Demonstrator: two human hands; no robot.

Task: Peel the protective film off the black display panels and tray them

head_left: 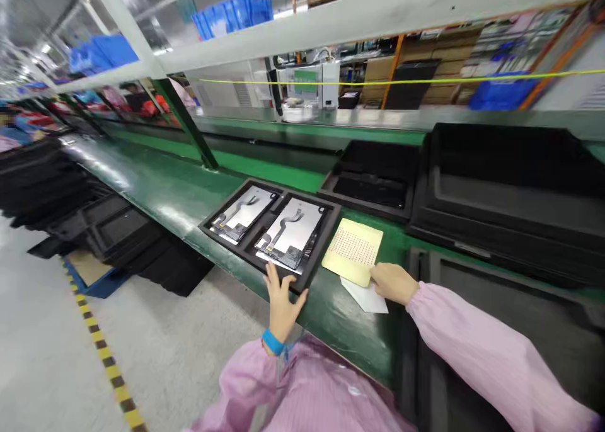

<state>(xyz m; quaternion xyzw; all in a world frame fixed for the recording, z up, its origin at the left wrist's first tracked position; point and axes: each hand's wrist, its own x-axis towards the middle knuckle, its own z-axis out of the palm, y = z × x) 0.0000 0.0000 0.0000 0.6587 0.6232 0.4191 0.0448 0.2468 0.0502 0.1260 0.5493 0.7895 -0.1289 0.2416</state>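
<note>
My left hand [282, 303], with a blue band at its wrist, rests its spread fingers on the near edge of a black foam tray [249, 250]. Two display panels lie in the tray's two compartments: a left panel [246, 211] and a right panel [293, 227], each with a silvery back, a dark flat cable and a small circuit board. To the right, my right hand [393, 283] pinches the near corner of a pale yellow sheet [347, 267] covered in rows of small red dots. Under that corner a white paper [367, 298] sticks out on the green bench.
Black trays [501, 224] are stacked on the right, with another black tray [373, 174] behind the sheet. More black trays [142, 249] stand on the floor at left. A green post [184, 120] rises from the green bench [142, 174].
</note>
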